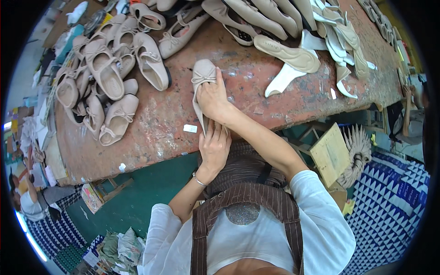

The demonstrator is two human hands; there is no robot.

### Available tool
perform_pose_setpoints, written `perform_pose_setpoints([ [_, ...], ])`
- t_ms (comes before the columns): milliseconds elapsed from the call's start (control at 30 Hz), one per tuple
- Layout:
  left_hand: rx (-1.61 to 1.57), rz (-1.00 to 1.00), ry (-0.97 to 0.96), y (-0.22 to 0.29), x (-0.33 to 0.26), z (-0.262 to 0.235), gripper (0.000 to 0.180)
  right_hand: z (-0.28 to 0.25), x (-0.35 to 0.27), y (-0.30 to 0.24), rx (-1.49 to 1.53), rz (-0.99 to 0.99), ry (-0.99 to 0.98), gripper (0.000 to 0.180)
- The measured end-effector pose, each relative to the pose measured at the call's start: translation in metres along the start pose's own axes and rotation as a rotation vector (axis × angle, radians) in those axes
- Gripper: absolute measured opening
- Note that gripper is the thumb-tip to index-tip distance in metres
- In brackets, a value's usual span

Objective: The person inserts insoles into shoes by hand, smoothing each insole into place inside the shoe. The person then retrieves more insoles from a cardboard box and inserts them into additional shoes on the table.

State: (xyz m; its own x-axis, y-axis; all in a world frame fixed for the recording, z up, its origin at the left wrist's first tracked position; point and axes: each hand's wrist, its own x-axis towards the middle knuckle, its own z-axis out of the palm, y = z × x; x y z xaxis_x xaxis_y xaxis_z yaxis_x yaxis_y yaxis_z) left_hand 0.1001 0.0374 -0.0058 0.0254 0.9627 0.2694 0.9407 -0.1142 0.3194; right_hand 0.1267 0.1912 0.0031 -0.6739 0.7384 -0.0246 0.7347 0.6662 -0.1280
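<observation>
A beige ballet flat with a small bow (204,71) lies at the table's near edge, toe pointing away from me. My right hand (213,98) is closed on it, with fingers reaching into the opening and one finger along the right side of the toe. At the heel end, my left hand (214,147) grips the shoe with bent fingers. Both hands hide most of the heel and the inside of the shoe. A pale insole (288,55) rests to the right, partly over a white liner piece (284,80).
Finished-looking beige shoes (105,68) crowd the table's left side. More shoes (261,18) stand at the far middle, beside a heap of insoles (343,36). A small white label (190,129) lies on the worn red table (160,110). A wooden board (330,153) stands below the edge at right.
</observation>
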Motion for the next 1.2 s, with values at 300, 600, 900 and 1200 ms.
perform_pose_setpoints([
  [300,0.129,-0.186,0.370,-0.131,0.034,-0.194,0.022,-0.083,-0.080,0.176,0.160,0.193,0.612,0.053],
  [600,-0.461,-0.226,-0.061,-0.015,0.166,-0.081,0.040,-0.049,-0.096,0.228,0.030,0.206,0.395,0.074],
  [900,-0.775,-0.085,-0.313,0.090,0.164,0.043,0.032,-0.071,-0.108,0.227,0.399,0.153,0.690,0.046],
  [1200,-1.166,-0.465,-0.479,-0.016,0.129,-0.020,0.024,-0.129,-0.125,0.242,1.084,0.629,1.327,0.022],
])
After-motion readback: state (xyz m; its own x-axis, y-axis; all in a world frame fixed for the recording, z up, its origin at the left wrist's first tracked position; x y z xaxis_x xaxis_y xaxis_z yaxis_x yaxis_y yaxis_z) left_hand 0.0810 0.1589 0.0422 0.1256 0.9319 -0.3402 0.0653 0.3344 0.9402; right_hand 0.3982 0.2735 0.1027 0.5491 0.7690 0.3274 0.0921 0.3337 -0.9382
